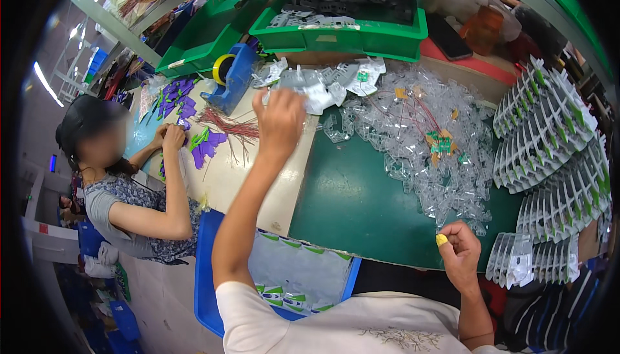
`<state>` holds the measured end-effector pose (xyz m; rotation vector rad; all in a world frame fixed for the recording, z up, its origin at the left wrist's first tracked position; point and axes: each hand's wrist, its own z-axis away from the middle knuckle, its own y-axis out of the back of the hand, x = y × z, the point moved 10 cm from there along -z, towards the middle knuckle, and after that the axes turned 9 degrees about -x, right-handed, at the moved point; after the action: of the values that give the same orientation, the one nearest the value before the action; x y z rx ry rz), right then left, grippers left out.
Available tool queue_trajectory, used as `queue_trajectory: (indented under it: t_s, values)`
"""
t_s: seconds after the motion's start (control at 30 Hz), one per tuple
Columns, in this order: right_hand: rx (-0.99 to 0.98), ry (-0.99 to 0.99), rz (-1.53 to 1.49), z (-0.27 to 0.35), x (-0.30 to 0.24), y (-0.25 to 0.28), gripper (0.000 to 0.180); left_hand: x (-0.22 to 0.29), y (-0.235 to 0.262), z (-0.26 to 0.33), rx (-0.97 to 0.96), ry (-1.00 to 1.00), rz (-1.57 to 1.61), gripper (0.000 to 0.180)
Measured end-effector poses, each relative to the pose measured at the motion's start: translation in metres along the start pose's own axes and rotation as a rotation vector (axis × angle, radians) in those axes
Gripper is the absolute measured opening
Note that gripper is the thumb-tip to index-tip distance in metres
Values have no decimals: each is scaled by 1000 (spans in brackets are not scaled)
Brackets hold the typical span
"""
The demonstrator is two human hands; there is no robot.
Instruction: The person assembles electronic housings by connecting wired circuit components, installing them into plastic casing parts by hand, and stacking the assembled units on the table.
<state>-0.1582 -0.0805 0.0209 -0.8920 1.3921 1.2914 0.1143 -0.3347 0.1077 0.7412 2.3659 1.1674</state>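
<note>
Two hands of ours show in the head view, well apart. L hand (pixel 279 116) is stretched far fwd over the table (pixel 361 205), fingers curled down onto a heap of clear plastic bags w/ white parts (pixel 323 86) just below the green bin; they touch the nearest bag, but we cannot tell if they've actually pinched it, since the back of the hand hides the fingertips. R hand (pixel 460 251) sits near the table's front edge, close to our body, loosely fisted; a yellow cot covers one fingertip (pixel 442 239). What, if anything, is inside that fist we cannot tell.

Between the hands, on the green mat, lies a big loose pile of clear plastic pieces (pixel 426 141) w/ thin red wires and small green boards mixed in. R of it, stacks of white slotted parts (pixel 542 128) stand in rows, more of them near the R hand. Behind the bags a green bin (pixel 342 36) holds dark parts; a 2nd green bin (pixel 213 31) is to its L, a blue tape dispenser (pixel 232 76) w/ a yellow roll just below that one. A blue tray (pixel 206 270) of bagged items sits under our L forearm.

A co-worker (pixel 129 205) sits at L, both hands on purple parts (pixel 205 147) on the beige part of the table.
</note>
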Motion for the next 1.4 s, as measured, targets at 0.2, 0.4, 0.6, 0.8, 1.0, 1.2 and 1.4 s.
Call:
queue_trajectory:
  t_s: [0.2, 0.4, 0.6, 0.8, 1.0, 1.2, 1.4]
  values:
    - [-149, 159, 318, -15, -42, -26, 11, 160, 48, 125, -211, -141, 340, 19]
    - [-243, 485, 529, -31, -55, -90, 16, 186, 26, 148, -379, -65, 505, 40]
    - [-423, 549, 874, -39, -45, -133, 15, 181, 23, 137, -400, -95, 689, 32]
    - [-486, 512, 856, -30, -44, -130, 16, 119, -4, 83, -271, 0, 901, 13]
    - [-474, 463, 840, -23, -44, -124, 24, 116, -50, 21, -141, -104, 718, 23]
    - [-476, 372, 845, -14, -35, -104, 29, 119, -41, 35, -225, -93, 729, 28]
    - [-462, 360, 831, -17, -33, -98, 29, 142, 6, 104, -341, 49, 1033, 26]
